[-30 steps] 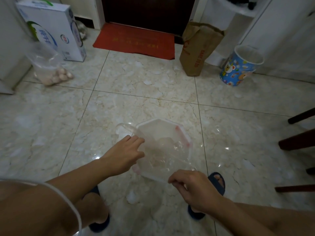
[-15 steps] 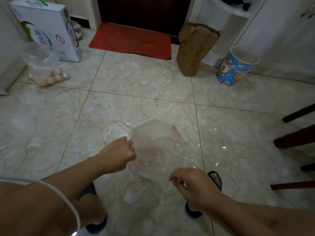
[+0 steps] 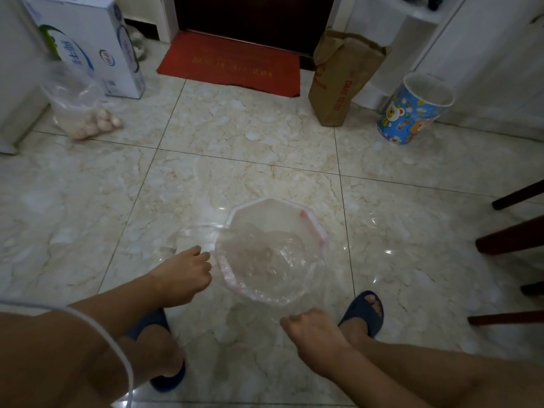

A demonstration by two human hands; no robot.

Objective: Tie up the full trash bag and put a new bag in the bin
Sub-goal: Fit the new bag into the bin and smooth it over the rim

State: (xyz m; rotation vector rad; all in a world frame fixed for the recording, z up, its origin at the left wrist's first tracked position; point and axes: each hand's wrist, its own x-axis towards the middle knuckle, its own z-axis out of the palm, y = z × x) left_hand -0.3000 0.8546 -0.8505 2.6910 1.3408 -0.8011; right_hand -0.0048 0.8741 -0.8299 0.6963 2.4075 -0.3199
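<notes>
A small white bin [image 3: 313, 223] with an angular rim and a pink mark stands on the floor between my feet. A clear plastic bag [image 3: 265, 257] hangs inside it, its mouth spread over the rim. My left hand [image 3: 184, 272] grips the bag's edge at the bin's left side, where loose film bulges outward. My right hand [image 3: 312, 334] pinches the bag's edge at the near side, just below the rim. Both hands are closed on the film.
A clear bag of round pale items [image 3: 85, 113] lies at the far left beside a white carton [image 3: 88, 45]. A brown paper bag [image 3: 341, 75] and a blue cartoon bin [image 3: 415, 108] stand by the red doormat [image 3: 232, 66]. Dark chair legs [image 3: 512, 234] are at right.
My left hand closed from flat fingers into a grip and pulled the bag's edge out to the left. My right hand drew the near edge down toward me.
</notes>
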